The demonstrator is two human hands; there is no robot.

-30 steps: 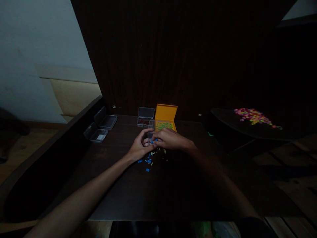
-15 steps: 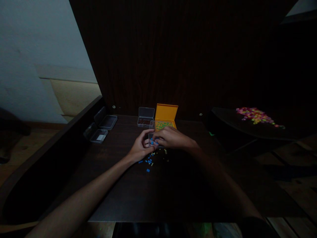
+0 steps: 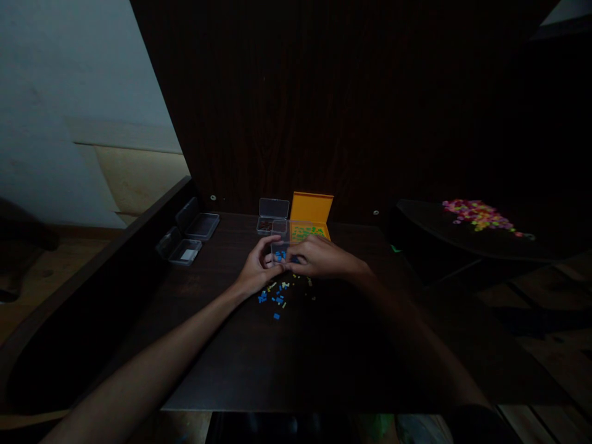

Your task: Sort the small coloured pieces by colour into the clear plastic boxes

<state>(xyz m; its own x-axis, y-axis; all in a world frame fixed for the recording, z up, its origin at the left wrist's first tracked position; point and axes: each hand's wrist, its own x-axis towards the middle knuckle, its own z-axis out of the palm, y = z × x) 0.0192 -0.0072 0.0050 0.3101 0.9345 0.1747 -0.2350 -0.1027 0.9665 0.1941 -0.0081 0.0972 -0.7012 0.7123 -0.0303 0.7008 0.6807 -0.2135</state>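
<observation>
My left hand (image 3: 259, 268) curls around the left side of a small clear plastic box (image 3: 274, 246), thumb in front and fingers behind. Small blue pieces (image 3: 280, 254), which look like toy bricks, lie inside it. My right hand (image 3: 319, 256) is bent over the box's right side with its fingers pinched together; what they hold, if anything, is hidden. More blue bricks (image 3: 276, 316) and pale yellow pieces (image 3: 284, 305) are scattered on the dark table just in front of my hands.
Behind my hands stand an open orange case (image 3: 312, 208) with green pieces and an open clear box (image 3: 272, 208) with brown pieces. Two open clear boxes (image 3: 203, 226) sit at the left by the raised side panel (image 3: 152, 213). Colourful small pieces (image 3: 481, 216) are heaped on the right.
The clear box has shifted slightly left and its blue pieces show more plainly. My left hand has moved a little left and up, uncovering more pieces on the table.
</observation>
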